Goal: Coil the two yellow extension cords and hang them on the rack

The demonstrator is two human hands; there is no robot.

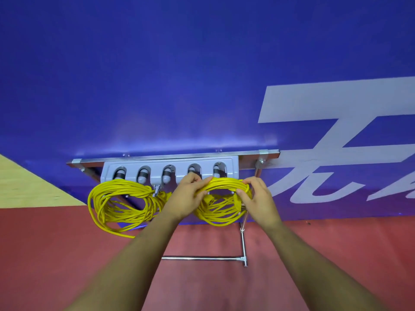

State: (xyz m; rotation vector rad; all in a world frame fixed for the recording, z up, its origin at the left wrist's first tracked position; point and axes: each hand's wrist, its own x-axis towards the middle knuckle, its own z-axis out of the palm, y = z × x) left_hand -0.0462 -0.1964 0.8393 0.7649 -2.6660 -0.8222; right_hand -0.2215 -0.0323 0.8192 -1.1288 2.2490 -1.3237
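Observation:
A grey rack (170,163) with several round grey-and-black holders is fixed to a metal frame against the blue wall. One coiled yellow cord (121,203) hangs from a hook at the rack's left half. A second yellow coil (221,204) sits under the rack's right end. My left hand (185,198) grips the left side of this second coil near its top. My right hand (258,198) holds its right side, thumb by the yellow plug. Part of the second coil is hidden behind both hands.
A metal stand (243,245) with a horizontal bar (202,258) reaches down to the red floor below the rack. The blue banner wall carries large white characters (336,140) at the right. A pale wooden panel (20,185) shows at the far left.

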